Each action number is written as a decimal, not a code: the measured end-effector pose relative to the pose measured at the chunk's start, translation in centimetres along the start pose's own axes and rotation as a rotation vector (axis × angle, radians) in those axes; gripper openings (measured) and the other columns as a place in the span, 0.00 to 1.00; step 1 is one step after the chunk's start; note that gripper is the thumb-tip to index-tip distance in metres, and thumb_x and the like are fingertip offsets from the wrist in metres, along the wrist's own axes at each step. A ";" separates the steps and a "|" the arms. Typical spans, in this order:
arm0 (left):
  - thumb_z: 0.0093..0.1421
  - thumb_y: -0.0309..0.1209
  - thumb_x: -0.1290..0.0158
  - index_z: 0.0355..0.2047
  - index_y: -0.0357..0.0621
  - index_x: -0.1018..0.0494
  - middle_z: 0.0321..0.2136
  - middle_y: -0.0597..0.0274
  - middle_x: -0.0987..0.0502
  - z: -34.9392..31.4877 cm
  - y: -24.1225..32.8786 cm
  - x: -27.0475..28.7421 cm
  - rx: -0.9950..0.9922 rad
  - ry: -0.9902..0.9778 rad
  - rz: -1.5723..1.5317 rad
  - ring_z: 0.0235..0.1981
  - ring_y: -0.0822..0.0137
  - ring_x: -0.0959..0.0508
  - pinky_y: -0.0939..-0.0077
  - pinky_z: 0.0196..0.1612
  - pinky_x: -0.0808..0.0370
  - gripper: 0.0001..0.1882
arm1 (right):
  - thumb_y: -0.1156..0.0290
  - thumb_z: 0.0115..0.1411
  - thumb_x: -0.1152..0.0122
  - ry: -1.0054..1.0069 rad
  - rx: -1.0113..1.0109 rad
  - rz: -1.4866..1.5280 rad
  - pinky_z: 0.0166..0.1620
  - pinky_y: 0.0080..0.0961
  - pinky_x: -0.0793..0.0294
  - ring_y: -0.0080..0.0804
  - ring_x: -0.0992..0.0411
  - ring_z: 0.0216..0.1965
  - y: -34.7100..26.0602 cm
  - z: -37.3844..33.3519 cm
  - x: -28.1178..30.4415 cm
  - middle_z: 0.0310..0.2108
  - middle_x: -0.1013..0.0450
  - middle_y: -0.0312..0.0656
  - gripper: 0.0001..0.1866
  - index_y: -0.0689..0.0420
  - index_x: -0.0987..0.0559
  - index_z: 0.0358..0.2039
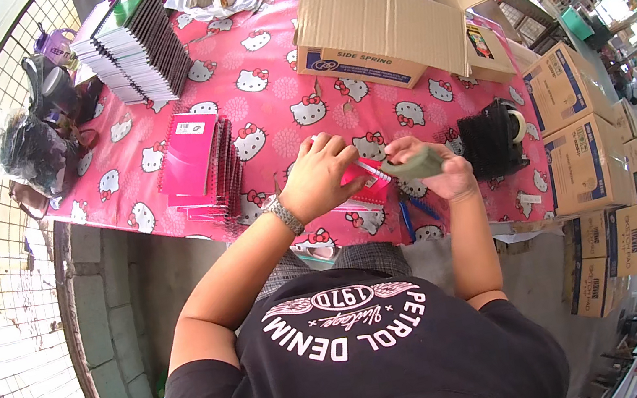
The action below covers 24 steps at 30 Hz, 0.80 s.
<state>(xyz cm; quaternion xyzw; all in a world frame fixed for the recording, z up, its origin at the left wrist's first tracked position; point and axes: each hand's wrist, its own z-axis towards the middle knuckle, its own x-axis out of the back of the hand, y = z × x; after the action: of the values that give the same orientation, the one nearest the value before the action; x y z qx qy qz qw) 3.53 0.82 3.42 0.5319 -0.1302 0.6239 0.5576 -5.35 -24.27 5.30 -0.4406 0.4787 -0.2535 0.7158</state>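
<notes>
Pink cartoon-print cloth covers the table (269,114), which stands beside a wire fence. At the table's near edge the left hand (320,175) presses flat, fingers spread, on a pink notebook (367,182), while the right hand (437,169) is clamped around a grey-green block (415,166) just above it. Blue pens (415,212) lie at that edge under the hands. A pink notebook stack (202,168) sits to the left, a black tape dispenser (495,138) to the right, and an open cardboard box (381,22) towards the far edge.
</notes>
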 end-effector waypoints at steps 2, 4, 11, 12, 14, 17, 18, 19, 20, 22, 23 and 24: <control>0.50 0.38 0.36 0.39 0.45 0.27 0.39 0.58 0.28 0.0 -0.1 0.2 0.015 0.006 -0.046 0.47 0.54 0.30 0.59 0.52 0.31 0.18 | 0.60 0.47 0.38 0.100 -0.158 -0.607 0.63 0.35 0.39 0.38 0.35 0.59 0.1 0.5 0.8 0.59 0.33 0.45 0.28 0.60 0.20 0.49; 0.49 0.33 0.38 0.39 0.43 0.27 0.40 0.55 0.28 -0.1 -0.6 0.6 0.037 0.029 -0.117 0.48 0.52 0.31 0.59 0.53 0.30 0.18 | 0.64 0.49 0.39 0.158 -0.221 -0.836 0.64 0.35 0.40 0.38 0.35 0.60 -0.1 1.3 0.9 0.59 0.34 0.46 0.26 0.59 0.20 0.50; 0.51 0.33 0.39 0.40 0.43 0.28 0.41 0.55 0.28 -0.7 -2.0 1.6 0.134 0.015 -0.073 0.48 0.51 0.29 0.58 0.53 0.30 0.17 | 0.72 0.48 0.41 0.166 -0.163 -0.448 0.61 0.32 0.37 0.35 0.34 0.59 0.4 3.0 0.5 0.59 0.33 0.45 0.23 0.59 0.22 0.48; 0.52 0.32 0.39 0.40 0.43 0.28 0.40 0.54 0.29 -0.5 -2.0 1.7 0.123 0.024 -0.092 0.47 0.51 0.29 0.58 0.52 0.29 0.16 | 0.73 0.48 0.40 0.022 -0.030 -0.021 0.60 0.30 0.35 0.34 0.32 0.57 0.3 3.1 0.1 0.59 0.33 0.42 0.23 0.59 0.22 0.49; 0.52 0.31 0.39 0.40 0.42 0.28 0.40 0.54 0.29 -0.4 -2.1 1.5 0.120 0.041 -0.161 0.46 0.51 0.28 0.59 0.51 0.28 0.16 | 0.70 0.48 0.39 0.124 -0.225 -0.455 0.59 0.29 0.34 0.33 0.32 0.57 0.9 3.7 1.2 0.59 0.33 0.42 0.24 0.59 0.22 0.49; 0.53 0.29 0.39 0.41 0.40 0.29 0.39 0.53 0.28 -0.6 -2.4 1.5 0.122 0.030 -0.239 0.44 0.52 0.25 0.61 0.48 0.26 0.16 | 0.67 0.49 0.38 0.131 -0.185 -0.546 0.59 0.28 0.33 0.30 0.31 0.56 0.7 4.6 0.3 0.57 0.31 0.41 0.26 0.61 0.22 0.50; 0.53 0.28 0.39 0.41 0.40 0.29 0.39 0.53 0.28 -0.6 -2.5 1.5 0.125 0.022 -0.261 0.43 0.52 0.24 0.61 0.47 0.25 0.16 | 0.67 0.49 0.38 0.081 -0.143 -0.222 0.59 0.28 0.34 0.30 0.31 0.55 -0.1 4.7 -0.8 0.56 0.31 0.41 0.26 0.62 0.22 0.50; 0.53 0.28 0.39 0.41 0.40 0.29 0.39 0.53 0.28 -0.5 -2.5 1.5 0.131 0.018 -0.279 0.43 0.52 0.24 0.62 0.47 0.25 0.16 | 0.66 0.49 0.38 0.040 -0.098 0.111 0.59 0.28 0.34 0.30 0.31 0.55 -0.3 4.4 -1.5 0.56 0.30 0.41 0.27 0.62 0.23 0.51; 0.53 0.28 0.39 0.42 0.40 0.29 0.39 0.53 0.28 -0.3 -2.6 1.4 0.136 0.014 -0.297 0.43 0.52 0.23 0.62 0.46 0.24 0.16 | 0.65 0.49 0.39 0.040 -0.141 -0.221 0.60 0.28 0.34 0.30 0.30 0.54 0.2 4.6 -0.1 0.54 0.28 0.40 0.29 0.62 0.24 0.53; 0.54 0.28 0.39 0.42 0.40 0.29 0.39 0.53 0.28 -0.2 -2.5 1.4 0.147 0.009 -0.314 0.42 0.52 0.22 0.62 0.46 0.23 0.17 | 0.61 0.47 0.39 0.157 -0.211 -0.507 0.61 0.31 0.35 0.32 0.30 0.56 0.7 5.2 0.2 0.53 0.28 0.43 0.30 0.61 0.23 0.51; 0.54 0.28 0.39 0.43 0.40 0.29 0.39 0.53 0.27 -0.3 -2.5 1.5 0.152 0.008 -0.312 0.42 0.52 0.22 0.63 0.46 0.23 0.17 | 0.59 0.46 0.40 0.213 -0.243 -0.653 0.62 0.32 0.35 0.33 0.31 0.56 0.7 5.4 0.2 0.53 0.28 0.44 0.30 0.61 0.22 0.49; 0.54 0.28 0.38 0.43 0.40 0.29 0.40 0.53 0.27 -0.2 -2.4 1.6 0.156 0.007 -0.311 0.42 0.52 0.22 0.63 0.46 0.23 0.17 | 0.69 0.50 0.40 0.065 -0.089 -0.176 0.60 0.27 0.35 0.29 0.29 0.52 0.6 5.3 0.3 0.51 0.27 0.40 0.27 0.61 0.24 0.53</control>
<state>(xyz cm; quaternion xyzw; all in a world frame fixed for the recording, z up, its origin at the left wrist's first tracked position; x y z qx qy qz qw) 5.74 2.70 3.57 0.5852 0.0043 0.5402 0.6047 -0.49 -22.18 5.45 -0.5039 0.4718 -0.3080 0.6547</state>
